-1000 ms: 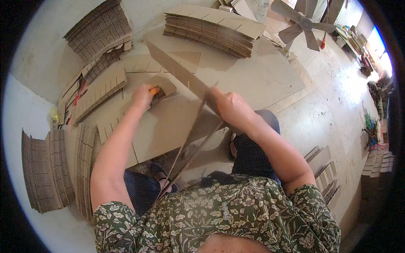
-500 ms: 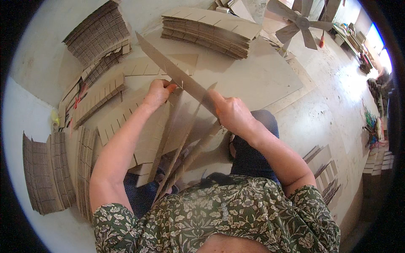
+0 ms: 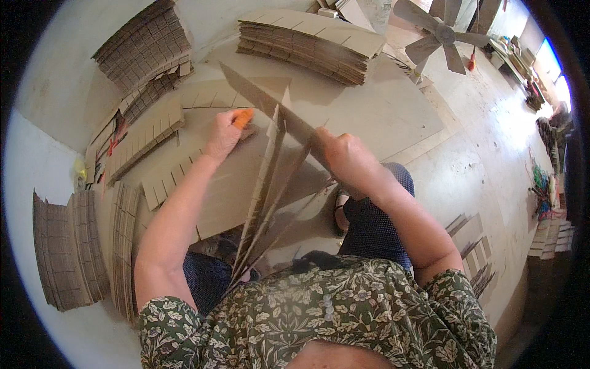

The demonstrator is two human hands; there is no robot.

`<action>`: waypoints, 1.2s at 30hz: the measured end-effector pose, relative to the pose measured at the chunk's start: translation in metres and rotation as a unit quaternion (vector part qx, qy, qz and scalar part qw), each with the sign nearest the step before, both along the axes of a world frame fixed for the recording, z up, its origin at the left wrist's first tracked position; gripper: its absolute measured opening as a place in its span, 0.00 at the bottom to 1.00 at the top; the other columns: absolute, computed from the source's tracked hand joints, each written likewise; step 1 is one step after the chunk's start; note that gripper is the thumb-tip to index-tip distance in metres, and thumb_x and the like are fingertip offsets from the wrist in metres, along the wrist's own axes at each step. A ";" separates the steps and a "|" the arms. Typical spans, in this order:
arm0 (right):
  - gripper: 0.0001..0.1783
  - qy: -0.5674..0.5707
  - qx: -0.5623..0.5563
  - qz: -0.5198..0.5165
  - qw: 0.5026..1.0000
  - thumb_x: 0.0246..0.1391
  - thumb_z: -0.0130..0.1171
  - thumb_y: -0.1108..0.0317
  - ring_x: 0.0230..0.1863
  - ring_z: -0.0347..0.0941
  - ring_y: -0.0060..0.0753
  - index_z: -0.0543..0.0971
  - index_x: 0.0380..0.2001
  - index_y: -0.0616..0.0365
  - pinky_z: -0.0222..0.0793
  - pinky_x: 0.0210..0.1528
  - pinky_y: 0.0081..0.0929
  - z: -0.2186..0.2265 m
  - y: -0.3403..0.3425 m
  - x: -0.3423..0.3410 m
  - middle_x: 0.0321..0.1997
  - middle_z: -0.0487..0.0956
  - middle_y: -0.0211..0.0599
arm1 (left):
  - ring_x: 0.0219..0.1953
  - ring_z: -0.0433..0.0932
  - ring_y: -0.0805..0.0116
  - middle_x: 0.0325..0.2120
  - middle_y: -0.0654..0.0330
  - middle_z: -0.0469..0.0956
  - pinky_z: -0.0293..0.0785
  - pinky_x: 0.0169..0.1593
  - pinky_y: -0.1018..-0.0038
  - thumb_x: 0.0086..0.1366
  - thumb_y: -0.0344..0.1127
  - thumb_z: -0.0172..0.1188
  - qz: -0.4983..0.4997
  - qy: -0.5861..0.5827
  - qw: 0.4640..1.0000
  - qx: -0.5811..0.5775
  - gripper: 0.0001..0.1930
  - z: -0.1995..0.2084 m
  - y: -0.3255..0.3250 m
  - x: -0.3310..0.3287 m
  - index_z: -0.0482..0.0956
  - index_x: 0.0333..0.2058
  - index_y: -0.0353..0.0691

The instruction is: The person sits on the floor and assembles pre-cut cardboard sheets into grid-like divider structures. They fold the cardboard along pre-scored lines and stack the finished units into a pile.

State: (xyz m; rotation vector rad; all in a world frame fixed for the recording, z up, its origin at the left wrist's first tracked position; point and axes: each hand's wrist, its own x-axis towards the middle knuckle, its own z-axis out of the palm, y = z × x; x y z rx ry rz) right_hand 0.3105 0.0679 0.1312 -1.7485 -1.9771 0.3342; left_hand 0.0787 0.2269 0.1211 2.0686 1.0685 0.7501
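My right hand [image 3: 350, 157] is closed around the lower right part of a long brown cardboard strip [image 3: 261, 98], which slants up to the left. Several other cardboard strips [image 3: 265, 166] fan out below it from near my lap. The tips of the nearer ones meet or cross the long strip around its middle. To the left of them is my left hand [image 3: 224, 136], apart from the long strip, with an orange cover [image 3: 244, 118] on a fingertip. Its fingers are drawn together, and anything between them is hidden.
A tall stack of slotted cardboard [image 3: 307, 46] stands ahead on a flat sheet [image 3: 393, 117]. More slotted stacks [image 3: 144, 144] line the left side by the wall. A fan [image 3: 444, 34] stands at the far right. Loose cardboard pieces [image 3: 470, 246] lie by my right elbow.
My left hand has come away from the long strip. My right hand and the strip have shifted slightly right, and the crossing strips have swung rightward and closer together.
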 end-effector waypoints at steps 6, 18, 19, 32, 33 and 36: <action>0.20 -0.042 -0.006 -0.006 0.999 0.50 0.48 0.75 0.33 0.74 0.60 0.67 0.48 0.63 0.69 0.35 0.48 -0.005 0.011 0.005 0.25 0.76 0.58 | 0.45 0.75 0.51 0.42 0.49 0.76 0.71 0.47 0.61 0.60 0.48 0.60 0.106 0.314 0.882 0.335 0.23 -0.084 0.024 -0.061 0.76 0.46 0.36; 0.09 -0.021 0.021 0.014 0.999 0.54 0.49 0.71 0.31 0.73 0.61 0.69 0.38 0.61 0.68 0.33 0.49 -0.017 0.014 0.017 0.24 0.76 0.57 | 0.30 0.78 0.48 0.26 0.45 0.78 0.71 0.34 0.58 0.60 0.45 0.59 0.143 0.261 0.953 0.052 0.15 -0.062 0.072 -0.090 0.82 0.30 0.37; 0.08 -0.014 0.029 0.017 0.999 0.52 0.50 0.72 0.30 0.73 0.61 0.69 0.36 0.62 0.68 0.32 0.50 -0.018 0.012 0.018 0.23 0.75 0.57 | 0.30 0.78 0.49 0.26 0.44 0.78 0.71 0.33 0.59 0.59 0.45 0.60 0.149 0.267 0.950 0.057 0.15 -0.062 0.076 -0.090 0.82 0.30 0.36; 0.06 0.033 0.069 0.031 0.997 0.51 0.51 0.71 0.26 0.73 0.60 0.68 0.32 0.59 0.68 0.28 0.50 -0.028 -0.009 0.031 0.21 0.75 0.55 | 0.23 0.79 0.72 0.25 0.54 0.79 0.73 0.25 0.75 0.62 0.42 0.59 0.200 0.036 0.963 -0.179 0.17 -0.031 0.087 -0.069 0.78 0.34 0.28; 0.06 0.037 0.068 0.030 0.996 0.51 0.51 0.71 0.26 0.73 0.59 0.68 0.32 0.59 0.68 0.28 0.49 -0.029 -0.009 0.031 0.21 0.75 0.55 | 0.22 0.79 0.73 0.24 0.55 0.79 0.73 0.24 0.76 0.63 0.41 0.59 0.198 0.016 0.963 -0.180 0.17 -0.032 0.089 -0.070 0.77 0.34 0.28; 0.06 0.050 0.073 0.036 0.995 0.51 0.51 0.71 0.26 0.73 0.59 0.68 0.31 0.59 0.68 0.27 0.49 -0.032 -0.009 0.032 0.21 0.74 0.55 | 0.19 0.78 0.71 0.23 0.54 0.79 0.73 0.22 0.75 0.63 0.39 0.58 0.173 0.052 0.976 -0.121 0.15 -0.010 0.071 -0.038 0.77 0.33 0.27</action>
